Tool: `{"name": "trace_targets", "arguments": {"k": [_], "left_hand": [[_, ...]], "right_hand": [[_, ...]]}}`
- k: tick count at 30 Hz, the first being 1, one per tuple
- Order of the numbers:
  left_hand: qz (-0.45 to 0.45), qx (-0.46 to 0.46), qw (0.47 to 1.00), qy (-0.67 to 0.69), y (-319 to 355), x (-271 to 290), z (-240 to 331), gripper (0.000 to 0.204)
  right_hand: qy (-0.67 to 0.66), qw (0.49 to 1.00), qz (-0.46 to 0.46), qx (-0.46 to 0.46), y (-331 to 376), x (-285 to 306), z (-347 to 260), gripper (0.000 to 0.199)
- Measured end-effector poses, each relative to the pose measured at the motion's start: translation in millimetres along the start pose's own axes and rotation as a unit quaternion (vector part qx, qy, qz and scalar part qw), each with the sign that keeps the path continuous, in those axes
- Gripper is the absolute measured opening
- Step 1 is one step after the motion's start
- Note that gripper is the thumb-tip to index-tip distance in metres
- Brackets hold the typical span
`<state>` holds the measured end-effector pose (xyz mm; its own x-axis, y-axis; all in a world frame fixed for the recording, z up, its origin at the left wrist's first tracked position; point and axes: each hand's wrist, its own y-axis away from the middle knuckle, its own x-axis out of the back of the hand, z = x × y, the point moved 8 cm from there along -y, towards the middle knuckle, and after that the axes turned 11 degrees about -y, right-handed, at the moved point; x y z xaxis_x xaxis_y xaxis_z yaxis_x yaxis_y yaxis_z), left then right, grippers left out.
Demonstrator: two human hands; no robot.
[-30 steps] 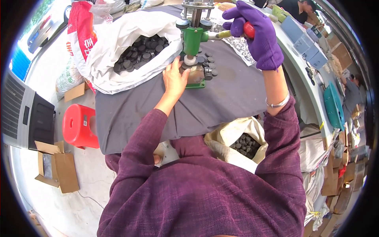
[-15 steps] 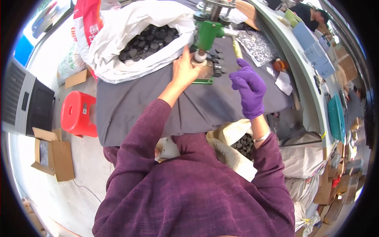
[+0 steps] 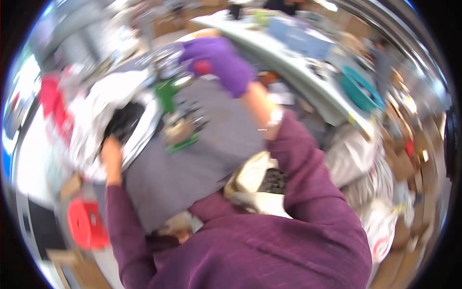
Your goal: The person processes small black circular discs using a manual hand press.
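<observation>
Frame heavily motion-blurred. Right hand (image 3: 224, 65), in a purple glove, closed around a red knob (image 3: 203, 67) on top of the green press (image 3: 168, 94); fingers wrapped over it, knob mostly hidden. The press stands just below and left of that grip on the grey cloth (image 3: 202, 159) covering the table.

Left hand (image 3: 110, 147), bare, sits at the edge of the white sack (image 3: 103, 108), by the dark pieces (image 3: 122, 123) inside; can't tell whether its fingers are clamped on anything.

Packages: one white sack, open, around the left hand; a second open bag of dark pieces (image 3: 274, 180) below the right forearm, beside the purple sleeve. One red-and-white bag (image 3: 50, 103) left of the sack. One red stool (image 3: 86, 224) below the left arm. One teal basin (image 3: 358, 89) far right of the right grip, on the pale counter (image 3: 298, 72). Labels unreadable.
</observation>
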<state>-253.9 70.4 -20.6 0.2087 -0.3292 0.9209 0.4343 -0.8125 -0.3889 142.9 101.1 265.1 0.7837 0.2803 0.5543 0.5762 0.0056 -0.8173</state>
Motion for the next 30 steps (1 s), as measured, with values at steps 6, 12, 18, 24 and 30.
{"name": "trace_targets", "arguments": {"k": [6,12,18,24,30], "left_hand": [[0.058,-0.066,0.996,-0.025,-6,16,33,0.026],[0.074,-0.065,0.991,0.093,-5,24,32,0.035],[0.141,-0.012,0.948,0.284,16,33,-15,0.042],[0.083,-0.081,0.905,0.41,54,106,130,0.062],[-0.013,-0.06,0.923,0.381,60,88,185,0.075]], "right_hand": [[-0.35,0.856,0.15,-0.35,8,3,55,0.02],[-0.324,0.879,0.14,-0.32,8,5,55,0.023],[-0.205,0.957,0.105,-0.178,-3,4,50,0.016],[-0.158,0.964,0.091,-0.196,9,18,33,0.015],[-0.338,0.845,0.163,-0.38,6,4,45,0.039]]}}
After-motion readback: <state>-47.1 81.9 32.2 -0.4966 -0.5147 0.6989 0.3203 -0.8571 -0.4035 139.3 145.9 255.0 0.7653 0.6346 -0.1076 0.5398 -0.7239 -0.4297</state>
